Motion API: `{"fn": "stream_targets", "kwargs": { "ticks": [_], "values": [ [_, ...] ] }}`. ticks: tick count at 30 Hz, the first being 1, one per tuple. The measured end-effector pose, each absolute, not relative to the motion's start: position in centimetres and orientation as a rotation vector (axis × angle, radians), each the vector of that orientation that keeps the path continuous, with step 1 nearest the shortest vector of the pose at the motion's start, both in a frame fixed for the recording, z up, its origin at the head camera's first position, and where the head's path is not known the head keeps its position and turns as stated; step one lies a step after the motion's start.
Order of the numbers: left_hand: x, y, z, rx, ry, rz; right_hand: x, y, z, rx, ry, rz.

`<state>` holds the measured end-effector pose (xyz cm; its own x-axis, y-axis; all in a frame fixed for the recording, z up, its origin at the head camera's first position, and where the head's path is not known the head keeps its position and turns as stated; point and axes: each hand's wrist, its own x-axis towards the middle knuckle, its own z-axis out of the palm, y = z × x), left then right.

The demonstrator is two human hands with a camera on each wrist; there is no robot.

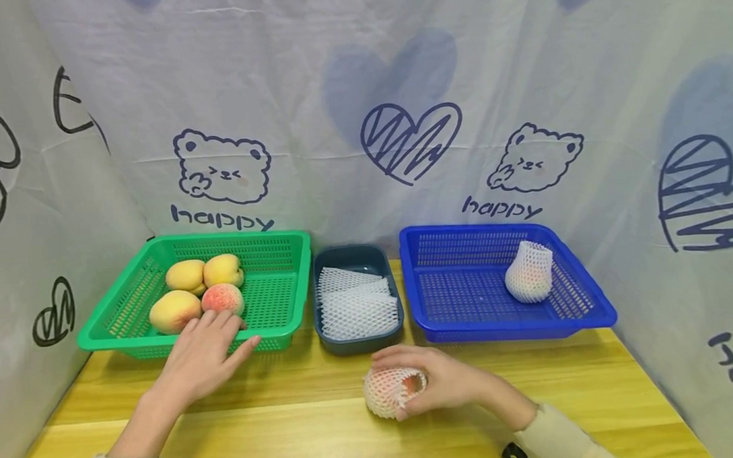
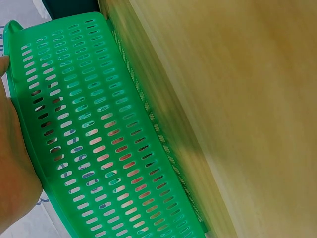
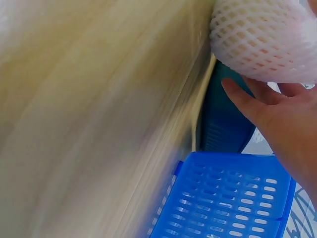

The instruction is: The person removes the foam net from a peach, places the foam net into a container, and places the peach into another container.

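My right hand (image 1: 441, 381) grips a peach in a white foam net sleeve (image 1: 384, 393) close over the front of the table; the sleeve's open end faces the palm. In the right wrist view, the netted peach (image 3: 267, 42) shows above the thumb. My left hand (image 1: 204, 352) reaches across the front rim of the green basket (image 1: 292, 279), its fingertips right at a red peach (image 1: 223, 298). Beside that peach lie several yellow peaches (image 1: 175, 311). From the left wrist, the basket's slotted wall (image 2: 99, 124) hides the left fingertips.
Between the baskets stands a dark teal tray (image 1: 360, 346) with white foam net sleeves (image 1: 357, 310) in it. The blue basket (image 1: 460, 313) on the right holds another netted peach (image 1: 529, 277). A printed cloth (image 1: 314, 123) hangs behind and at both sides of the wooden table (image 1: 288, 420).
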<state>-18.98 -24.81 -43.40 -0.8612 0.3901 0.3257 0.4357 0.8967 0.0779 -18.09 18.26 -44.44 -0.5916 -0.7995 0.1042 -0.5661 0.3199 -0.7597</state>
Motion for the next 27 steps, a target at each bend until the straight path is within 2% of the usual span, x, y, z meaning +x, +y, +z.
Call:
{"fn": "stream_targets", "kwargs": {
  "ticks": [10, 20, 27],
  "values": [
    [-19.0, -24.7, -43.3, -0.612, -2.763, -0.207, -17.5, 18.0, -44.3, -1.270, 2.304, -1.173],
    [-18.9, -24.8, -43.5, -0.610, -2.757, -0.214, -17.4, 18.4, -43.9, -1.190, 2.247, -1.388],
    [-18.9, -24.8, -43.4, -0.610, -2.758, -0.213, -17.0, 19.5, -42.8, -1.223, 2.632, -1.531]
  ]
}}
